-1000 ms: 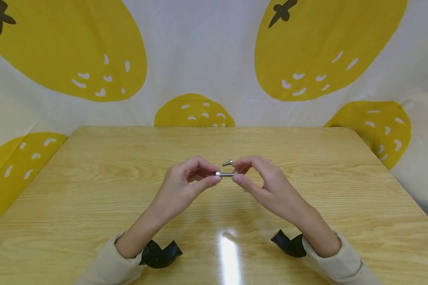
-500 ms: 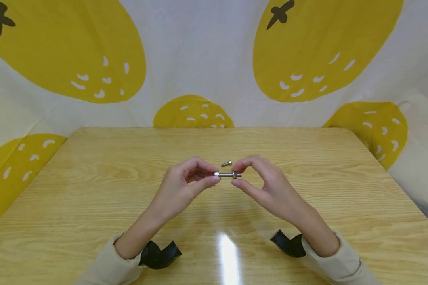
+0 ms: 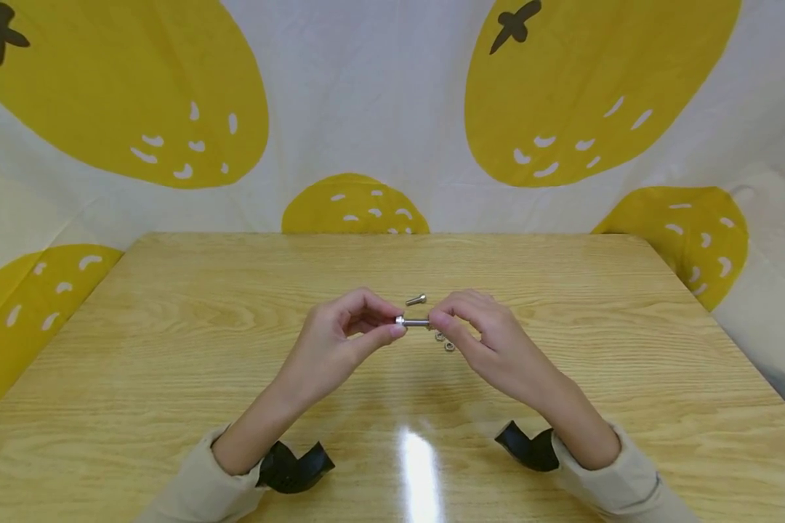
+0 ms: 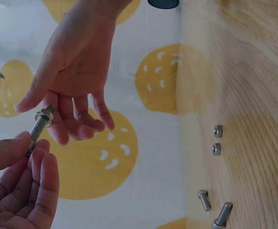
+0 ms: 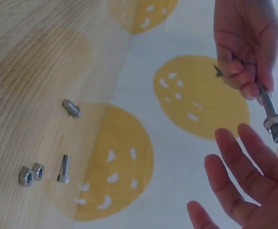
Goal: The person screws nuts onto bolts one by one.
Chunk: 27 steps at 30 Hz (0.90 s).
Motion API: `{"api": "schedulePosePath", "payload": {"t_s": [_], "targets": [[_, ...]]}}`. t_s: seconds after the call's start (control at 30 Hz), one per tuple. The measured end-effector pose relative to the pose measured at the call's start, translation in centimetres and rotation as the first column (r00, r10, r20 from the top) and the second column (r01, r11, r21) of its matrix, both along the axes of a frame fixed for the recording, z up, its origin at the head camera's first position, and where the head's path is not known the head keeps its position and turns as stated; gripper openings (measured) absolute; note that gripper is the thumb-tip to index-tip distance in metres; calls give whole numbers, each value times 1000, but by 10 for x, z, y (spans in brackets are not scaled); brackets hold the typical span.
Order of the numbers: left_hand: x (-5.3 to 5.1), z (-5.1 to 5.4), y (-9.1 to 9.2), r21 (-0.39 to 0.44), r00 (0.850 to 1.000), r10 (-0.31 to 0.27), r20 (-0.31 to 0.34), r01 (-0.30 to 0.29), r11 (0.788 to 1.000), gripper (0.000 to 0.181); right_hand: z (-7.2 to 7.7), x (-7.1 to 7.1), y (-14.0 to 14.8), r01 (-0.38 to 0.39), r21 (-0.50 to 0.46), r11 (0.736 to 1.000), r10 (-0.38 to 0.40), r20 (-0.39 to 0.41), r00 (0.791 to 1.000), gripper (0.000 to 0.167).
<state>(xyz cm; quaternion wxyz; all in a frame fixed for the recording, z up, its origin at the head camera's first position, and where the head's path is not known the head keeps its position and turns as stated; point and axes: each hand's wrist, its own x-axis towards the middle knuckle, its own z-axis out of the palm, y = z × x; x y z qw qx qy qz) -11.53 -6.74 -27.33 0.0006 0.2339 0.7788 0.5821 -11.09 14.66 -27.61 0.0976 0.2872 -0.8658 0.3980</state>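
Note:
Between thumb and fingers, my left hand pinches a long metal bolt by its head, the shank pointing right. A nut is threaded near the bolt's far end, and a short bit of thread sticks out beyond it. Around that nut is my right hand, thumb on one side and forefinger on the other. Both wrist views show small gaps between these fingertips and the nut, with the other fingers loosely bent. From the head view, the right fingertips hide the nut.
On the wooden table lie two loose nuts and two shorter bolts, below and beyond the hands. The head view shows only one short bolt. A cloth with yellow fruit prints hangs behind the table.
Half a second ago the right thumb and forefinger stood apart with the nut visible between them; now they have closed in and cover it from above. The left hand keeps its hold.

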Motion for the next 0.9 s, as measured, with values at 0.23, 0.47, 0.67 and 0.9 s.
{"api": "schedulePosePath", "payload": {"t_s": [0.23, 0.47, 0.67, 0.9], "targets": [[0, 0, 0, -2, 1000, 2, 8, -2, 1000, 12, -1, 1, 1, -50, -16, 999, 49, -60, 997, 31], [0, 0, -1, -3, 1000, 7, 2, -7, 1000, 12, -3, -1, 0, -76, -31, 997, 71, -140, 988, 24], [1, 0, -1, 8, 1000, 0, 0, 0, 1000, 12, -3, 0, -2, -43, -33, 998, 41, -83, 996, 4], [2, 1, -1, 4, 1000, -7, 16, 7, 1000, 12, 0, 2, -2, 0, -4, 1000, 0, 9, 1000, 13]]}}
